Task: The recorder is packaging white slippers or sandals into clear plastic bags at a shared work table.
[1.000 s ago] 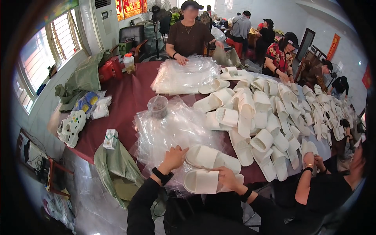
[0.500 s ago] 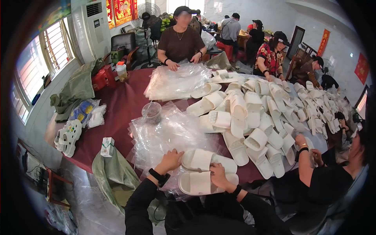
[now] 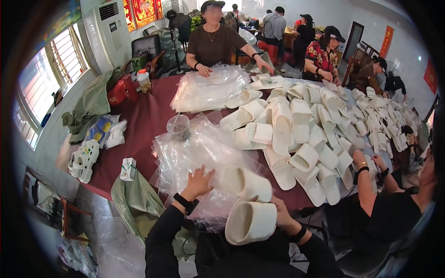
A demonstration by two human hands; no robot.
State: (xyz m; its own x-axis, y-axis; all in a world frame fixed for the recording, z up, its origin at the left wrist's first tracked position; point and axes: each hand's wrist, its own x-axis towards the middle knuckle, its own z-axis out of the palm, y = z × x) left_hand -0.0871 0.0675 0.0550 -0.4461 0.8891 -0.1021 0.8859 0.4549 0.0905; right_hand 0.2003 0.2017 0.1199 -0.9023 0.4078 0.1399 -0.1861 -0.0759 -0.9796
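Observation:
My right hand [image 3: 283, 213] is closed on a pair of white slide slippers, gripping them at the right end. The nearer slipper [image 3: 254, 223] is tilted over the table's front edge, and the farther slipper [image 3: 254, 184] slants above the bags, its left end blurred. My left hand [image 3: 198, 182] lies with fingers spread on a loose stack of clear plastic bags [image 3: 194, 155], just left of the slippers. A large heap of white slippers [image 3: 303, 139] covers the table to the right.
A clear round tub [image 3: 178, 127] sits on the bags. Across the dark red tablecloth [image 3: 143, 106], a person stands at a second bag pile [image 3: 208, 92]. Other people handle slippers at right. White clogs [image 3: 83, 161] and a small box [image 3: 128, 169] are at left.
The slippers, lying flat before, are now lifted and tilted in my right hand, which has moved right and nearer me. My left hand has spread its fingers. The person opposite has reached out an arm.

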